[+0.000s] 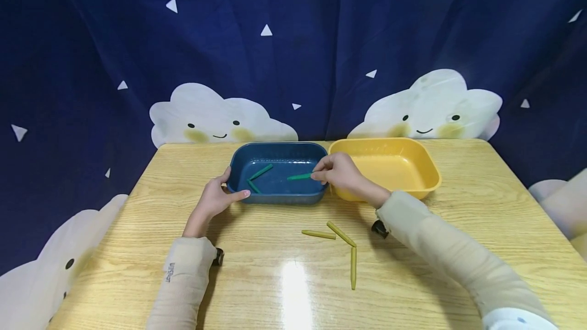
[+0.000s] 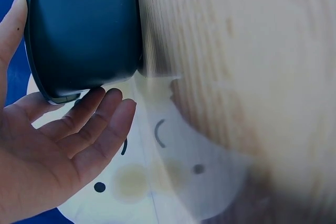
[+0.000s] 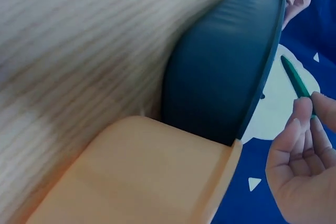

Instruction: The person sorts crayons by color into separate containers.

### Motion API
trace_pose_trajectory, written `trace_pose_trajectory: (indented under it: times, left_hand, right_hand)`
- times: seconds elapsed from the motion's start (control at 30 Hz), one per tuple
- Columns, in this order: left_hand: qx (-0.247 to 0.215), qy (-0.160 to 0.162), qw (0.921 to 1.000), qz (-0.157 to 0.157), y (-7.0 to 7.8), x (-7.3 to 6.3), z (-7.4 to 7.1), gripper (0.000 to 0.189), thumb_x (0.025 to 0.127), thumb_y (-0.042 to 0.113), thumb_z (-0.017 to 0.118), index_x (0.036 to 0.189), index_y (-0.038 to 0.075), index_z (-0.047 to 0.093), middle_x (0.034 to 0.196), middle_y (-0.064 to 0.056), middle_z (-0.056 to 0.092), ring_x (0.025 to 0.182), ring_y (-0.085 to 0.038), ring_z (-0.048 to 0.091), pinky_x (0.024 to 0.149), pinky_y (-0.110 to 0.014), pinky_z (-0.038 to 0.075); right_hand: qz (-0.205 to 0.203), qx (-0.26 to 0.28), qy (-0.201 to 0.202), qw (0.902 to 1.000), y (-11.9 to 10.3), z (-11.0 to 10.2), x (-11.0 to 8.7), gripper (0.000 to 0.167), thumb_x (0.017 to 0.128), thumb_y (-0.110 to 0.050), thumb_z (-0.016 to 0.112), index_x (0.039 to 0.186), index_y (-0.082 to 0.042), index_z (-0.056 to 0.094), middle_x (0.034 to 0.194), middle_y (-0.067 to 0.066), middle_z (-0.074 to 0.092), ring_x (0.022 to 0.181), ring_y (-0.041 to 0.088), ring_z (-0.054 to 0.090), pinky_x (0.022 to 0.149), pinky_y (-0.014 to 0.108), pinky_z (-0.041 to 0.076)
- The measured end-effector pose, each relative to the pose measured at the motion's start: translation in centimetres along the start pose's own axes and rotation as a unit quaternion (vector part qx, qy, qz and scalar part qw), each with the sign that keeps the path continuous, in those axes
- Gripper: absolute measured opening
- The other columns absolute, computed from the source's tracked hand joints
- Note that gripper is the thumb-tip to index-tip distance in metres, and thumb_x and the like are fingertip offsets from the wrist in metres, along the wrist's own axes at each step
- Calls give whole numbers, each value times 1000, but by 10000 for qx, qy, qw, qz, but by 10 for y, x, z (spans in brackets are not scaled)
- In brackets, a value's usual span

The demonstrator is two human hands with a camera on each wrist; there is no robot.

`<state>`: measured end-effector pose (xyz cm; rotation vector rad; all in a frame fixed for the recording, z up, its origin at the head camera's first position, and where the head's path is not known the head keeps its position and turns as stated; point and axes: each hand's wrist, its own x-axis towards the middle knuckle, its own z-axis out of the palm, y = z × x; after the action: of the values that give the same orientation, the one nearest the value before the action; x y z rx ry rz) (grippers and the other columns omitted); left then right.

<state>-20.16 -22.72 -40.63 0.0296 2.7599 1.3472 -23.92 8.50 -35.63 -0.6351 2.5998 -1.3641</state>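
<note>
The right hand's (image 1: pixel 341 171) thumb and fingertips pinch a green stick (image 1: pixel 300 176), its free end toward nine o'clock, above the blue tub (image 1: pixel 279 199). The left hand (image 1: pixel 216 200), digits spread, rests against the tub's eight o'clock corner. Two green sticks (image 1: pixel 261 171) lie inside. A yellow tub (image 1: pixel 434 176) sits at three o'clock; three yellow sticks (image 1: pixel 318 234) lie toward five on the table (image 1: pixel 257 274).

Only lettering spotted is small dark print (image 1: pixel 170 272) running sideways on the left sleeve (image 1: pixel 185 284), too small and blurred to read reliably.
</note>
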Motion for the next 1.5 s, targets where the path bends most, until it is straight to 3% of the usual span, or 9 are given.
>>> trace_pose_trajectory:
  times: [0.13,0.27,0.43,0.53,0.83,1.03,1.23,1.5]
  left_hand:
    - [-7,-10,10000,-21,0,-1,-1,92,77,30,74,143,-1,17,140,-26,31,94,-29,55,74,-33,45]
    - [4,-23,10000,-17,1,-1,-1,93,77,30,73,143,0,16,139,-26,31,94,-29,55,72,-32,45]
    - [-6,-32,10000,13,1,-2,-1,93,77,30,73,143,0,16,140,-26,31,96,-30,55,72,-32,46]
    - [-26,-44,10000,39,0,-1,-1,93,77,30,73,143,-1,17,141,-24,30,94,-29,56,73,-32,46]
    - [-13,-9,10000,82,0,-1,0,92,77,28,74,143,-2,18,142,-23,30,89,-27,58,72,-32,46]
    - [-18,-20,10000,90,1,-2,-1,91,77,28,74,143,-2,18,141,-23,31,87,-25,57,70,-30,46]
    - [-38,-4,9999,102,0,-1,-1,92,77,28,74,143,-2,18,142,-23,30,86,-26,57,70,-31,46]
    - [-18,7,10000,85,-1,-1,0,92,77,29,74,143,-1,18,143,-21,27,89,-27,56,74,-33,46]
  right_hand:
    - [299,398,-39,9988,-3,-4,10,11,82,-8,67,86,2,70,77,13,66,70,33,61,67,46,49]
    - [400,628,-1,9972,-6,-8,20,13,81,-6,67,88,4,70,79,16,66,75,39,60,66,43,50]
    - [353,678,20,9971,-9,-11,29,12,80,-6,68,87,3,71,79,18,67,72,36,60,57,28,49]
    - [359,679,47,9970,-12,-13,35,13,79,-6,69,88,3,71,77,17,66,72,35,61,56,25,48]
    - [450,568,217,9971,-22,-15,53,16,77,-7,71,91,2,71,72,9,66,66,21,59,59,27,48]
    - [437,510,250,9974,-27,-13,65,19,79,-5,69,97,3,69,81,11,66,73,23,60,67,34,50]
    - [702,864,343,9932,-32,-10,76,19,79,-3,68,98,1,69,84,11,66,72,20,60,64,27,50]
    - [651,1258,247,9896,-29,-5,93,22,80,0,67,101,3,68,89,13,65,75,23,61,69,33,50]
